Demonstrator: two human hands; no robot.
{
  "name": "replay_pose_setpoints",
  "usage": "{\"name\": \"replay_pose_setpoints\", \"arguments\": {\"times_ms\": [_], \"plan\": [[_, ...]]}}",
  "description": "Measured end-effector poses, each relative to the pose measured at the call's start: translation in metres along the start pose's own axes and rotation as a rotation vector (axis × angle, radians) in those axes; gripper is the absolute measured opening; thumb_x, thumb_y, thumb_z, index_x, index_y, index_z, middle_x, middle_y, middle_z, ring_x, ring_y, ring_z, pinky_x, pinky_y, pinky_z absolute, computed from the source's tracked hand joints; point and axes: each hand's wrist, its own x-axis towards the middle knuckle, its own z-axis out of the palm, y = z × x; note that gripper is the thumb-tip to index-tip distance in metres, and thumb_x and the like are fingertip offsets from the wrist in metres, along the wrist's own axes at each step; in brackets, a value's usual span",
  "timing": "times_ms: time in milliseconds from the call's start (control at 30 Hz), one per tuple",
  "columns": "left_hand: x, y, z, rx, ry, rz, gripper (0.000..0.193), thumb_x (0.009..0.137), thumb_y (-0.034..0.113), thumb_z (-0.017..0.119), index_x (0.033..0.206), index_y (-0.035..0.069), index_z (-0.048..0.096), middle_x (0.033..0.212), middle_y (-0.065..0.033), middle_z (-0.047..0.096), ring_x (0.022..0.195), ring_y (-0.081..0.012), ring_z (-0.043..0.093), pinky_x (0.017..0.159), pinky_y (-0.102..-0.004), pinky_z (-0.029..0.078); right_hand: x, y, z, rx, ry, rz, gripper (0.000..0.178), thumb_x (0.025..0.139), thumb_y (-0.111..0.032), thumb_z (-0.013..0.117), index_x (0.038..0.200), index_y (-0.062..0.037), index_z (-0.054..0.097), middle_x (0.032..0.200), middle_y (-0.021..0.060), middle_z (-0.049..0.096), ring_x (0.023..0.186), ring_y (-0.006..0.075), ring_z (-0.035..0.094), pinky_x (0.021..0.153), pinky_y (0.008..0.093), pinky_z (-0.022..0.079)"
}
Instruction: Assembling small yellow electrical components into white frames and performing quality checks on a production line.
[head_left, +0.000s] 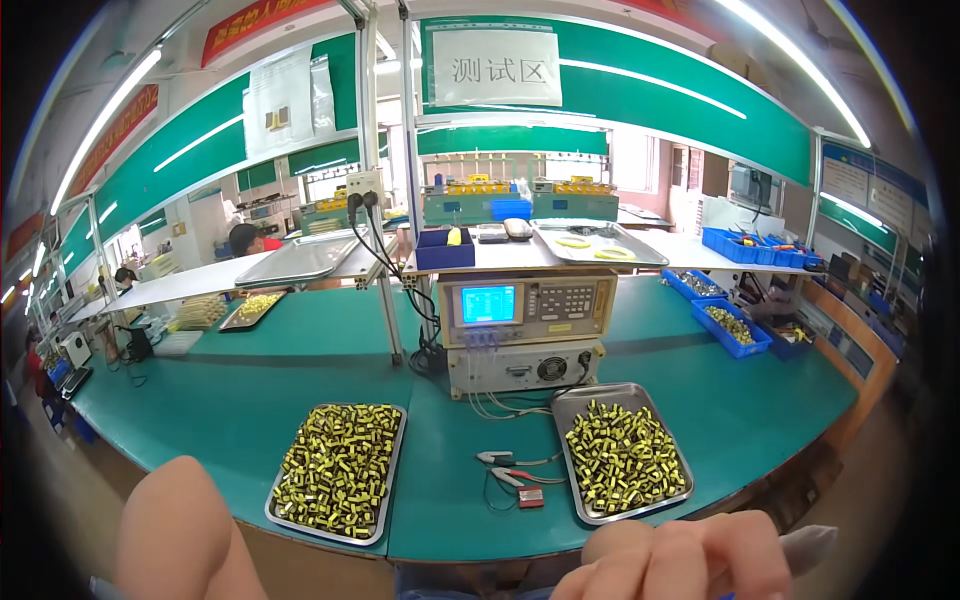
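At the lower left a bent part of my left arm (180, 525) rises into the picture; its fingers are not visible. At the lower right, close to the camera, is my right hand (680, 560), its fingers curled and partly cut off by the lower edge. A pale greyish, pointed thing (808, 547) sticks out beside the curled fingers; I cannot make out what it is. Just beyond this hand lies a metal tray (685, 490) heaped with small yellow-and-black wound components (625, 455). Another metal tray (272, 505) of such components (338, 468) is nearer the left arm.
Between the trays lie clip test leads (510, 473) and a small red block (530, 497) on the green bench (440, 520). Behind them stands a test instrument (530, 308) with a lit screen. Blue bins (735, 335) are at the right; a shelf (480, 262) crosses above.
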Motion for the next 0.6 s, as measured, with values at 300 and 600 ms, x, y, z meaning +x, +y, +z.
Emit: {"name": "replay_pose_setpoints", "arguments": {"times_ms": [300,600], "plan": [[0.063,0.052,-0.012,-0.023,0.019,0.023,0.063,0.089,0.031,0.065,0.149,0.022,0.047,0.158,-0.0030,0.039,0.147,-0.0194,0.032,0.118,-0.0462,0.023,-0.013,-0.003,0.049,-0.117,-0.292,-0.005,0.041,0.112,-0.032,0.039,0.107,-0.0137,0.075,0.111,-0.0010,0.076,0.119,0.0245,0.064,0.107,0.0472,0.042],[0.063,0.003,0.050,-0.070,0.074,0.012,0.063,0.089,0.033,0.065,0.149,0.025,0.047,0.160,-0.0012,0.037,0.148,-0.0187,0.030,0.119,-0.0466,0.022,-0.059,-0.019,0.063,-0.147,-0.637,-0.317,0.023,0.102,-0.023,0.057,0.102,-0.0100,0.077,0.101,0.0050,0.078,0.102,0.0220,0.071,0.088,0.0386,0.050]]}}
